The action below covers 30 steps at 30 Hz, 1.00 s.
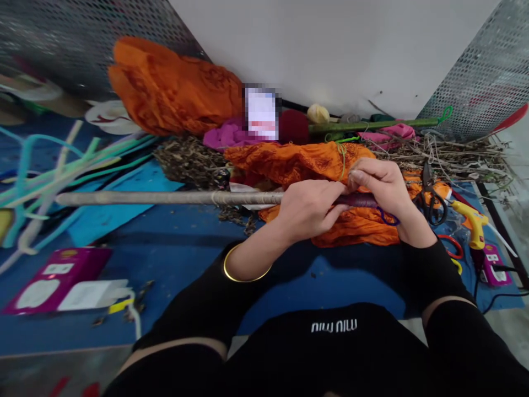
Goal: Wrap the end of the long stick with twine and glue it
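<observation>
A long stick (pixel 177 197), wrapped in pale cord, lies level across the middle of the view. My left hand (pixel 312 207) is closed around it toward its right end. Just right of that hand the stick has a dark purple wrapping (pixel 360 200), and a blue-purple cord loop (pixel 388 218) hangs at its tip. My right hand (pixel 382 179) is pinched above the purple part, close to my left fingertips; what its fingers hold is too small to make out. Crumpled orange cloth (pixel 297 160) lies behind and under both hands.
Scissors (pixel 430 193), a yellow glue gun (pixel 475 223) and a purple power strip (pixel 494 264) sit at right. Dry twigs (pixel 463 157) lie behind. At left are coloured foam-like strips (pixel 61 171), a blue sheet (pixel 119 204) and a purple box (pixel 61 275). A blurred phone-like screen (pixel 262 113) stands behind.
</observation>
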Tool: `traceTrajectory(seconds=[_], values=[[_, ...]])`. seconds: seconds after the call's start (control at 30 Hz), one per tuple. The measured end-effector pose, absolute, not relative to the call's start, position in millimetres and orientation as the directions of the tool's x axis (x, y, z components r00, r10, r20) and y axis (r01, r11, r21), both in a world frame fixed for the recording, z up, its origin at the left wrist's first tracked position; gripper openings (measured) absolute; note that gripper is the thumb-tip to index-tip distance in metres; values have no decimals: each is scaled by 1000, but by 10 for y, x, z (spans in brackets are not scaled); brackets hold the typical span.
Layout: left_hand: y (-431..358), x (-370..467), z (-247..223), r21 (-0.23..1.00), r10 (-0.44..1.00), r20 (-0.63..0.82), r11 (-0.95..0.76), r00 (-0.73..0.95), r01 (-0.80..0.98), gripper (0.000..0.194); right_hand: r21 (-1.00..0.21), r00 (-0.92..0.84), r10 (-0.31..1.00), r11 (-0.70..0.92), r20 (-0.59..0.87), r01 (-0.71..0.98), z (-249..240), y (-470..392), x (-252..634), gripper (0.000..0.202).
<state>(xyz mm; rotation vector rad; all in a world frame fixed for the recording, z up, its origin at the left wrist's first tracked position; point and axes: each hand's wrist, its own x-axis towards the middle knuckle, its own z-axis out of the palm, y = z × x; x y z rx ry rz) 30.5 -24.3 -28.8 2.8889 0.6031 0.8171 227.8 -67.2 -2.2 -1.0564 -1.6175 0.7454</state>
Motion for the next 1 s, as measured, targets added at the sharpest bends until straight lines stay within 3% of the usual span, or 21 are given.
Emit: traceTrajectory(seconds=[0.13,0.23,0.5,0.67,0.83,1.0], values=[[-204,270,-260,229,430,493,-903,756,363,21,-739,-89,815,561,573,373,3,-758,2160,46],[-186,259,-248,258,440,499,-898,747,356,18,-709,-60,782,593,621,382,-21,-795,2099,43],[-175,271,-215,386,509,409,-849,758,361,20,-791,-31,833,537,553,294,-35,-773,2113,43],[-178,270,-167,411,558,382,-817,737,405,30,-752,-74,820,552,567,361,-49,-750,2162,40],[-195,264,-123,428,567,372,-807,735,406,20,-557,-160,734,621,661,552,-55,-756,2194,37],[-232,271,-74,383,584,377,-805,719,453,23,-178,-226,665,482,712,858,72,-924,2186,30]])
